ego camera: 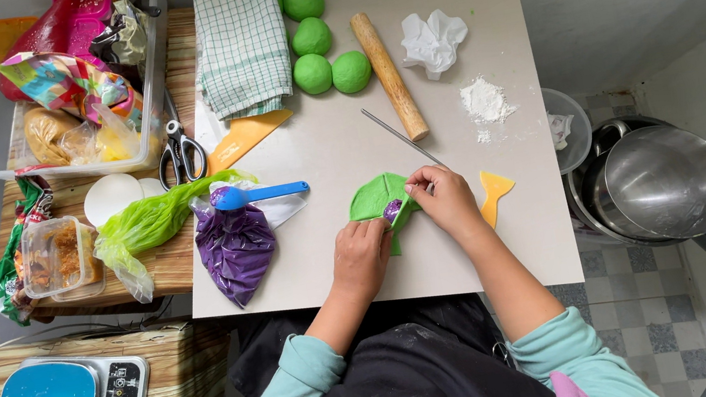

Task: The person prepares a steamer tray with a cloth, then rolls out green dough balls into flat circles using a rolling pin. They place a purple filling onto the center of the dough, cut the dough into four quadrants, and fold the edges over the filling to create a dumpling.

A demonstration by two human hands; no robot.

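Both hands, left hand (pixel 361 259) and right hand (pixel 443 201), pinch the green dough disc (pixel 376 197) closed around purple filling (pixel 393 211); sealing likely needs gathering remaining edges inward above the grip.

Head view, straight down, close overhead

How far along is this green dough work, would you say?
Early, it seems. One flattened green dough round with purple filling is in hand: the left hand steadies it while the right hand pinches its edge. Four green dough balls beside the rolling pin remain unrolled. No finished pieces are visible.
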